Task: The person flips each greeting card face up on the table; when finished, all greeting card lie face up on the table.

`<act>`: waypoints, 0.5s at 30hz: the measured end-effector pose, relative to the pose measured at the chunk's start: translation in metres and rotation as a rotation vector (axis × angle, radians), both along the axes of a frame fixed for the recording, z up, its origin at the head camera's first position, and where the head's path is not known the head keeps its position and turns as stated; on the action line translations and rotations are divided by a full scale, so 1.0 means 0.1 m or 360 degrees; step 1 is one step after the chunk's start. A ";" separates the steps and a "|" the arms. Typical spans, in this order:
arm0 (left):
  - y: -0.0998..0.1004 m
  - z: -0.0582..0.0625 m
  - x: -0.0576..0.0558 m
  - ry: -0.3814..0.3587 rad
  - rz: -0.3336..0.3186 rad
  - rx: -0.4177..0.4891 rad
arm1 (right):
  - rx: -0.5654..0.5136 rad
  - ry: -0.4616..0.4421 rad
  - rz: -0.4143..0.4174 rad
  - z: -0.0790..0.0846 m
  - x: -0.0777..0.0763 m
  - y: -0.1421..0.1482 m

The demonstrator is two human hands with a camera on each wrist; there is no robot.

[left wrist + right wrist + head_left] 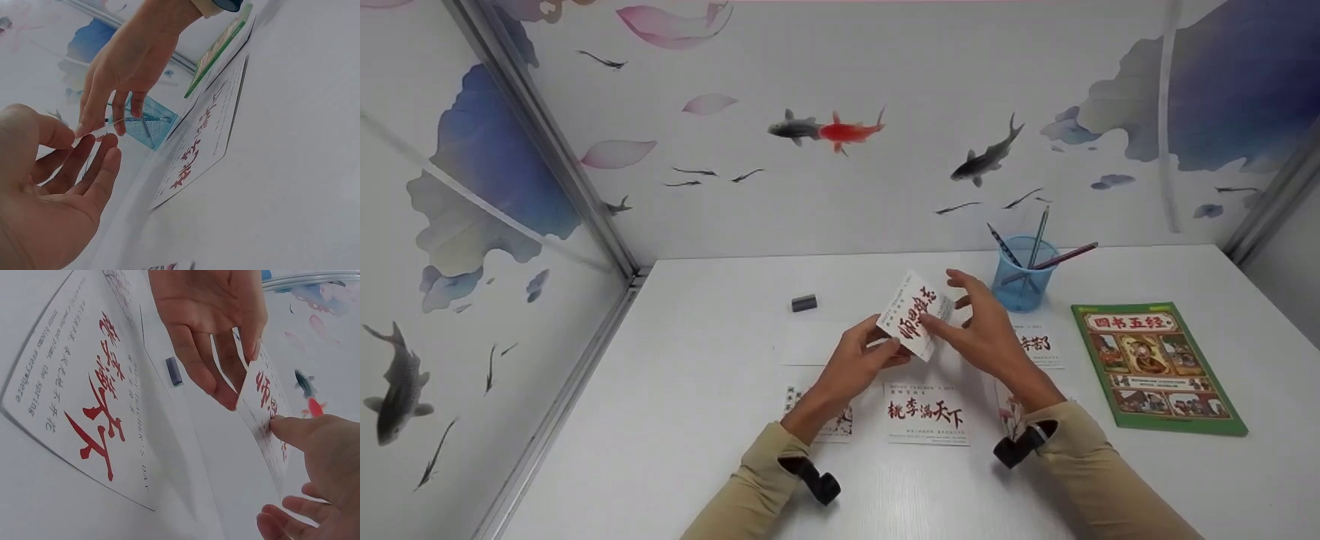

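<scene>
A white card with red calligraphy (916,314) is held tilted above the table between both hands. My left hand (894,347) pinches its lower left corner, thumb on the front and fingers behind. My right hand (942,313) pinches its right side; the thumb (298,430) presses the printed face of the card (263,405), with the other fingers spread behind. In the left wrist view the card shows only as a thin edge (108,131) between my left hand (84,143) and the right hand's fingertips (119,127).
More calligraphy cards lie on the white table: one below the hands (927,413), one to the right (1039,345), one under my left forearm (840,424). A blue pencil cup (1023,276), a green book (1158,367) and a grey eraser (804,303) stand around.
</scene>
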State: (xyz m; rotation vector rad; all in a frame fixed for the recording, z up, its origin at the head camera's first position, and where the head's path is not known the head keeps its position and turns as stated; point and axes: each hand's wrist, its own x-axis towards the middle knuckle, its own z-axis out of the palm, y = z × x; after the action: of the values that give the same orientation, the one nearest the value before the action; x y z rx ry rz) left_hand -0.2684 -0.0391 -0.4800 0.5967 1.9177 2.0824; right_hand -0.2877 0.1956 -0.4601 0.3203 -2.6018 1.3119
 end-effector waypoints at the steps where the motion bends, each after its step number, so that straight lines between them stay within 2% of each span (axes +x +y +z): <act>1: 0.00 0.00 -0.01 0.0004 0.0026 -0.0004 | -0.0009 0.0008 0.0028 0.00 0.00 0.00; 5: -0.03 -0.01 -0.03 0.0024 0.0193 -0.0040 | -0.0020 0.0050 0.0125 -0.01 -0.01 0.01; 9: -0.07 -0.02 -0.05 0.0053 0.0447 -0.0117 | 0.0002 0.0075 0.0121 -0.02 -0.01 0.02; 11: -0.09 -0.02 -0.05 0.0085 0.0542 -0.0164 | 0.0022 0.0071 0.0113 -0.02 0.00 0.01; 13: -0.10 -0.01 -0.05 0.0120 0.0582 -0.0226 | 0.0061 0.0059 0.0101 -0.02 0.01 0.00; 15: -0.10 -0.01 -0.04 0.0183 0.0552 -0.0317 | 0.0109 0.0029 0.0091 -0.03 0.03 -0.01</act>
State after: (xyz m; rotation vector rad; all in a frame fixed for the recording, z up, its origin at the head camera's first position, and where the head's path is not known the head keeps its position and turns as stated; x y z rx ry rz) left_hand -0.2727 -0.0491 -0.4807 0.3672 2.4060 2.0464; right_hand -0.2850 0.1945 -0.4631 0.4191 -2.6453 1.2335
